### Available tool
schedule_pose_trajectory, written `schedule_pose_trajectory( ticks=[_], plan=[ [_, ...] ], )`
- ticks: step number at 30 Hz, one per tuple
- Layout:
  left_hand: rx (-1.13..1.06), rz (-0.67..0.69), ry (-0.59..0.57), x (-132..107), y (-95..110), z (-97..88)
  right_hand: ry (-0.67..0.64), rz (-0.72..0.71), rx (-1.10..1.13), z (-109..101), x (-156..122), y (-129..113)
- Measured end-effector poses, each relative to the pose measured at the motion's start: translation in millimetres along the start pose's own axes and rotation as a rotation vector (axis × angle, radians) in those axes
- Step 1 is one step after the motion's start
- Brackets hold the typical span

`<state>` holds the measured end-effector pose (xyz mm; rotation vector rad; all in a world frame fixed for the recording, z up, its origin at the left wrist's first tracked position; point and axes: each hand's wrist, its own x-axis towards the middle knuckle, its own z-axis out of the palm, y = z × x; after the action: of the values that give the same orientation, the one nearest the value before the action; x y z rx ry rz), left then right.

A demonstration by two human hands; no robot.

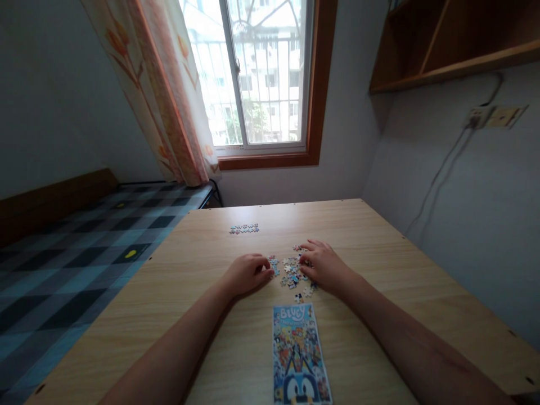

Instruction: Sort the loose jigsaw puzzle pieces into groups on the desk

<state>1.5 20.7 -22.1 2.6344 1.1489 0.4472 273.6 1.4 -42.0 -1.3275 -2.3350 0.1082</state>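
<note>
A loose pile of small jigsaw puzzle pieces (290, 269) lies on the wooden table between my two hands. My left hand (252, 273) rests at the pile's left edge, fingers curled toward the thumb beside a few pieces; whatever is between the fingertips cannot be made out. From the right, my right hand (323, 263) reaches over the pile with its fingers apart, fingertips touching or just above pieces and partly covering them. Farther back on the left, a strip of joined puzzle pieces (244, 229) lies flat. Nearest me is an upright-facing Bluey picture sheet (300, 354).
The wooden table (363, 349) extends to a back edge below the window (270, 84). Left of it stands a bed with a checked sheet (97, 281). A wall shelf (458, 62) hangs at upper right, above a socket with a cable (441, 169).
</note>
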Motion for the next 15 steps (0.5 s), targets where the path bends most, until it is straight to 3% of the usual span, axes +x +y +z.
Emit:
schedule_pose_trajectory(
  ticks=[15],
  plan=[
    [-0.027, -0.008, 0.005, 0, -1, 0.1, 0.045, 0.049, 0.236, -4, 1, 22]
  ],
)
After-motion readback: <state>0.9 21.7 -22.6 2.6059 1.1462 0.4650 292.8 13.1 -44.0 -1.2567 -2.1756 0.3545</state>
